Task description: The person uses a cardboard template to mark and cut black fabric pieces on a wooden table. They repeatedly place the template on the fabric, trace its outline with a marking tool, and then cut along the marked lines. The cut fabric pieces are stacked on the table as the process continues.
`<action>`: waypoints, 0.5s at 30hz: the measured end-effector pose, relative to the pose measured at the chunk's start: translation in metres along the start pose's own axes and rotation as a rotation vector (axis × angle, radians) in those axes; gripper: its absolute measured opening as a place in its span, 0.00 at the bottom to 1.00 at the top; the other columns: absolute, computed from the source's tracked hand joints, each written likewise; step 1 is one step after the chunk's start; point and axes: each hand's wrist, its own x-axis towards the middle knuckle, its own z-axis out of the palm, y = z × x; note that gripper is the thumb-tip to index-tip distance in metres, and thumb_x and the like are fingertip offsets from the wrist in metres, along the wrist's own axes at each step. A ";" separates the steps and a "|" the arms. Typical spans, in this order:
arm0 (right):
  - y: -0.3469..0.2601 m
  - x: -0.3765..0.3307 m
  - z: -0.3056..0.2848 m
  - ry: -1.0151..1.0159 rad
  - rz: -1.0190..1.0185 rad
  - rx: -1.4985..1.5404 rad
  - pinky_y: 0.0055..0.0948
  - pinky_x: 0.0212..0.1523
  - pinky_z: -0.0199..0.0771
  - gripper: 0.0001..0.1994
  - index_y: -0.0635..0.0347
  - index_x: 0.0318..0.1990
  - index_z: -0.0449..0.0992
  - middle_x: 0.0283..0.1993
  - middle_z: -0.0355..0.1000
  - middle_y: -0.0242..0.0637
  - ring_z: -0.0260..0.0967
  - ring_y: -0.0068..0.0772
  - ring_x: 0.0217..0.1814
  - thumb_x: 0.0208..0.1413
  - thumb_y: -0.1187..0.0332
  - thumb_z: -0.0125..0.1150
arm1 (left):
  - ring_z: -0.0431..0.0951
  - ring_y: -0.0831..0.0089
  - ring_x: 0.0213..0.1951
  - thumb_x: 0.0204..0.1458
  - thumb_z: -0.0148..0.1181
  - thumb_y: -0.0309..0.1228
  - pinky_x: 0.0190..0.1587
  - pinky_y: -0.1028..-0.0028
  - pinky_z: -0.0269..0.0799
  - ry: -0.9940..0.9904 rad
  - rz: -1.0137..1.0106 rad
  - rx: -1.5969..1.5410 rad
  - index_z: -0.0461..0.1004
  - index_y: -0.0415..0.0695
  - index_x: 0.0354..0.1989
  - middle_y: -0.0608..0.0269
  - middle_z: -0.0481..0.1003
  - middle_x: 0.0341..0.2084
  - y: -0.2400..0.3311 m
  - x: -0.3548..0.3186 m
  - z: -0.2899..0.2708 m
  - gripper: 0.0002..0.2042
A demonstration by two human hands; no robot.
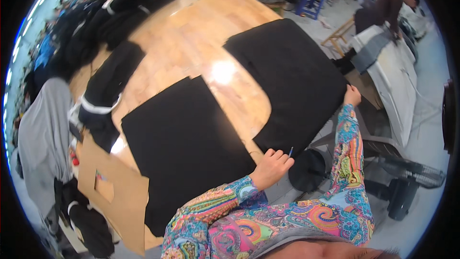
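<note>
My left hand [273,167] is closed, knuckles up, at the near table edge, beside the lower corner of a black fabric panel [297,76]. A thin blue-tipped pen [291,152] sticks out from its fingers. Whether those fingers also pinch the cloth is hidden. Farther right, my right hand [352,96] grips the panel's right corner, where the fabric hangs past the table edge. A second black fabric piece [184,148] lies flat on the table to the left, its near right corner by my left wrist.
Brown cardboard [120,187] with a cut-out lies at the near left of the wooden table [191,33]. Tied black bundles [108,86] line its left side. A standing fan [412,175], a white board-like surface [383,86] and a blue stool [310,2] stand to the right.
</note>
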 end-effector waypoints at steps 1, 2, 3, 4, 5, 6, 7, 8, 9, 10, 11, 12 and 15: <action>0.010 0.010 0.004 -0.015 -0.042 0.021 0.37 0.44 0.70 0.15 0.57 0.38 0.80 0.37 0.76 0.43 0.73 0.43 0.42 0.46 0.58 0.62 | 0.69 0.70 0.33 0.41 0.55 0.27 0.36 0.71 0.62 0.015 0.001 -0.050 0.67 0.46 0.29 0.66 0.67 0.24 -0.002 -0.001 -0.001 0.06; 0.018 0.018 0.011 -0.029 -0.085 0.042 0.37 0.45 0.70 0.16 0.57 0.39 0.79 0.38 0.75 0.44 0.73 0.43 0.42 0.46 0.58 0.62 | 0.69 0.69 0.32 0.42 0.55 0.27 0.36 0.70 0.62 0.042 -0.025 -0.112 0.66 0.46 0.28 0.66 0.66 0.23 -0.004 -0.005 -0.004 0.05; 0.015 0.016 0.015 -0.052 -0.093 0.068 0.38 0.46 0.69 0.17 0.57 0.42 0.78 0.40 0.74 0.46 0.72 0.45 0.43 0.47 0.58 0.62 | 0.68 0.69 0.32 0.43 0.55 0.27 0.35 0.69 0.63 0.061 -0.053 -0.173 0.66 0.46 0.28 0.66 0.66 0.23 -0.007 -0.012 -0.008 0.05; 0.011 0.014 0.019 -0.074 -0.101 0.094 0.38 0.46 0.69 0.18 0.58 0.44 0.77 0.41 0.74 0.48 0.71 0.47 0.45 0.48 0.58 0.61 | 0.68 0.68 0.32 0.44 0.56 0.28 0.35 0.68 0.63 0.083 -0.080 -0.233 0.66 0.46 0.28 0.65 0.66 0.22 -0.009 -0.019 -0.013 0.05; 0.003 0.008 0.017 -0.032 -0.189 0.002 0.40 0.49 0.66 0.22 0.59 0.48 0.74 0.44 0.71 0.50 0.67 0.50 0.48 0.49 0.56 0.61 | 0.70 0.64 0.35 0.42 0.60 0.27 0.38 0.65 0.66 0.086 -0.130 -0.316 0.67 0.44 0.29 0.62 0.69 0.26 -0.012 -0.029 -0.026 0.08; 0.002 0.009 0.012 0.037 -0.285 -0.069 0.41 0.52 0.63 0.24 0.60 0.51 0.71 0.46 0.69 0.50 0.65 0.50 0.50 0.49 0.56 0.60 | 0.71 0.63 0.35 0.41 0.62 0.27 0.38 0.66 0.67 0.149 -0.165 -0.315 0.68 0.44 0.30 0.61 0.71 0.29 -0.017 -0.039 -0.041 0.09; -0.003 0.005 0.006 0.075 -0.349 -0.065 0.42 0.53 0.61 0.24 0.59 0.52 0.70 0.48 0.68 0.49 0.64 0.49 0.51 0.50 0.57 0.60 | 0.72 0.63 0.36 0.40 0.63 0.27 0.38 0.66 0.68 0.205 -0.204 -0.312 0.69 0.43 0.30 0.61 0.72 0.32 -0.025 -0.049 -0.056 0.10; -0.011 -0.002 0.000 0.111 -0.411 -0.056 0.42 0.54 0.59 0.24 0.59 0.53 0.69 0.50 0.67 0.48 0.63 0.48 0.53 0.50 0.58 0.61 | 0.73 0.62 0.37 0.39 0.65 0.27 0.38 0.66 0.69 0.259 -0.244 -0.303 0.70 0.43 0.31 0.60 0.73 0.36 -0.030 -0.065 -0.071 0.11; -0.025 -0.014 -0.007 0.080 -0.470 0.006 0.41 0.55 0.59 0.23 0.59 0.53 0.69 0.51 0.67 0.47 0.62 0.48 0.54 0.50 0.60 0.60 | 0.73 0.61 0.38 0.40 0.65 0.27 0.40 0.67 0.68 0.299 -0.394 -0.205 0.70 0.42 0.31 0.58 0.74 0.37 -0.034 -0.086 -0.086 0.11; -0.046 -0.030 -0.020 0.056 -0.531 0.064 0.41 0.56 0.58 0.22 0.59 0.53 0.68 0.51 0.66 0.47 0.61 0.47 0.54 0.51 0.62 0.60 | 0.73 0.60 0.39 0.41 0.65 0.26 0.42 0.67 0.68 0.341 -0.536 -0.110 0.70 0.41 0.31 0.57 0.74 0.38 -0.039 -0.109 -0.098 0.10; -0.067 -0.054 -0.027 0.029 -0.593 0.130 0.40 0.56 0.57 0.21 0.59 0.53 0.68 0.52 0.66 0.46 0.61 0.47 0.55 0.51 0.64 0.60 | 0.73 0.59 0.40 0.42 0.65 0.27 0.43 0.65 0.67 0.408 -0.696 -0.015 0.70 0.41 0.32 0.56 0.74 0.38 -0.043 -0.138 -0.106 0.10; -0.086 -0.074 -0.043 -0.018 -0.659 0.173 0.39 0.57 0.57 0.20 0.59 0.52 0.68 0.52 0.65 0.45 0.60 0.46 0.55 0.51 0.66 0.59 | 0.72 0.57 0.41 0.43 0.64 0.27 0.45 0.63 0.66 0.479 -0.834 0.056 0.70 0.41 0.33 0.56 0.74 0.38 -0.049 -0.165 -0.110 0.10; -0.152 -0.157 -0.080 -0.244 -0.786 0.319 0.38 0.59 0.56 0.19 0.61 0.51 0.69 0.53 0.66 0.43 0.59 0.44 0.57 0.50 0.69 0.59 | 0.69 0.52 0.47 0.47 0.62 0.28 0.51 0.61 0.64 0.502 -1.084 0.326 0.69 0.39 0.38 0.49 0.71 0.46 -0.054 -0.242 -0.131 0.12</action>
